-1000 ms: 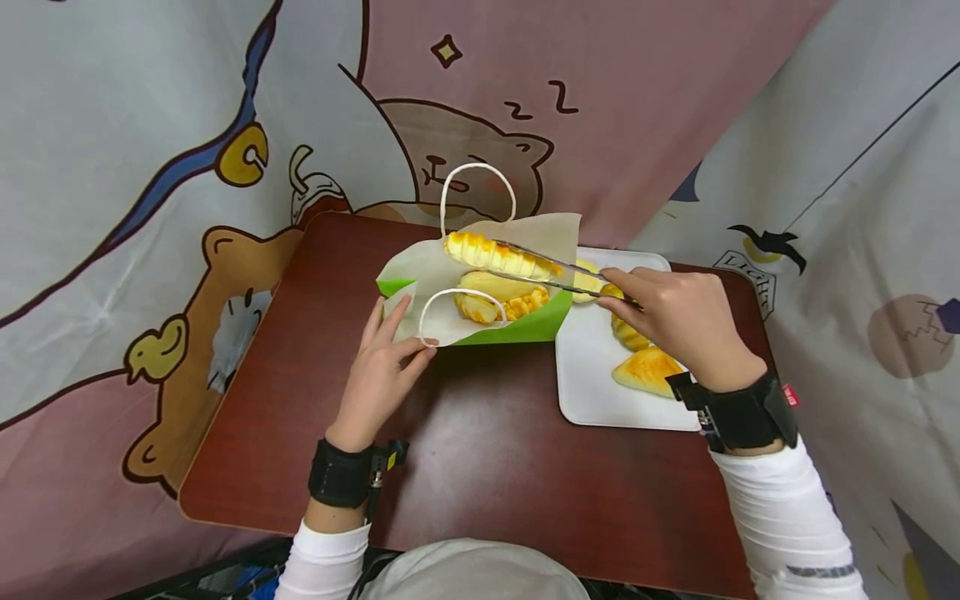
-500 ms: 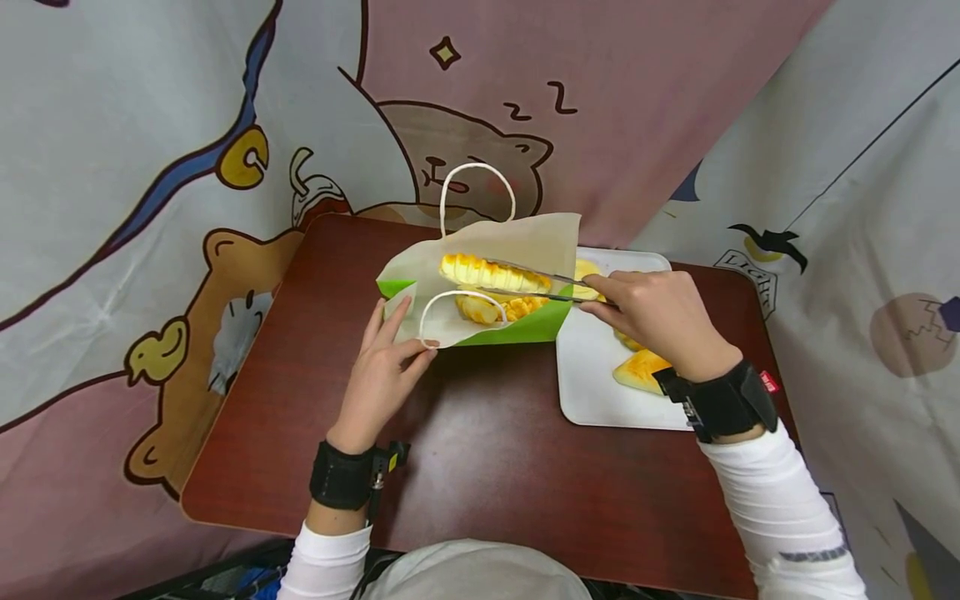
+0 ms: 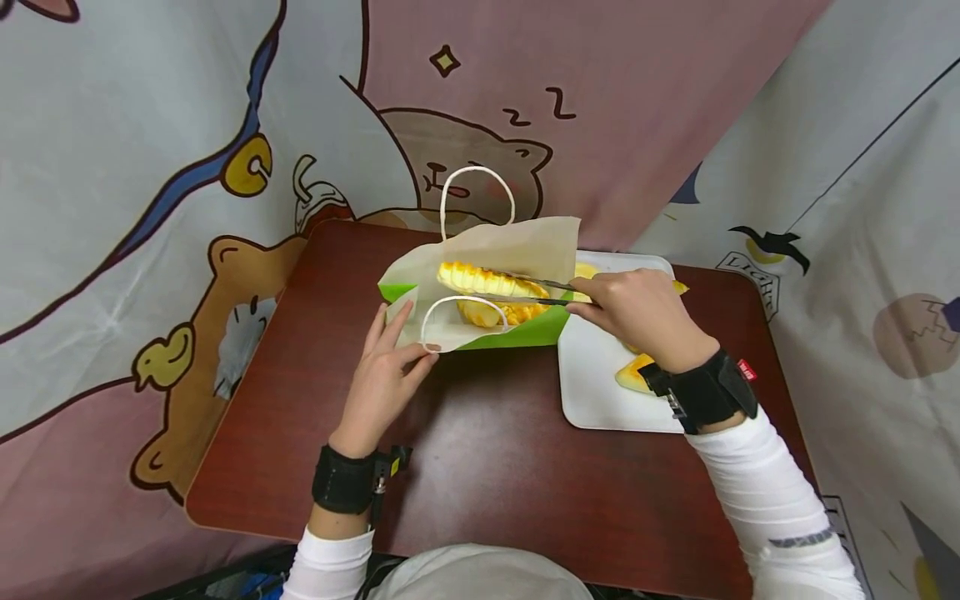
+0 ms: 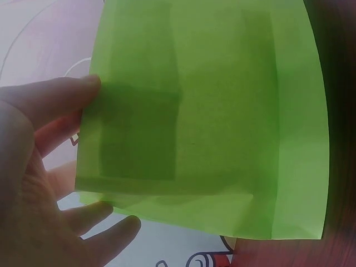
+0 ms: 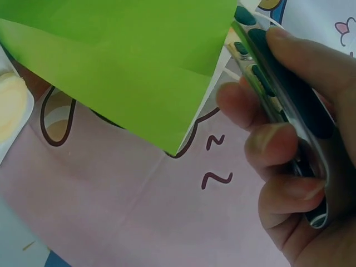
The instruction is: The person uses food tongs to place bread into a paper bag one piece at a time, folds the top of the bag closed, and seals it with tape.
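Right grip [image 3: 633, 315] is wrapped round the tongs [image 5: 295, 89], ridged bread [image 3: 491, 282] between the prongs at the mouth of the paper bag [image 4: 228, 122], left grip [image 3: 380, 377] pinching its edge, but honestly a slack squeeze could drop it crooked.

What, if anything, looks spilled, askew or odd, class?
Nothing looks spilled around the green bag. One small oddity: a yellow pastry tip seems to poke past the right edge of the white tray, though the right hand hides the rest.
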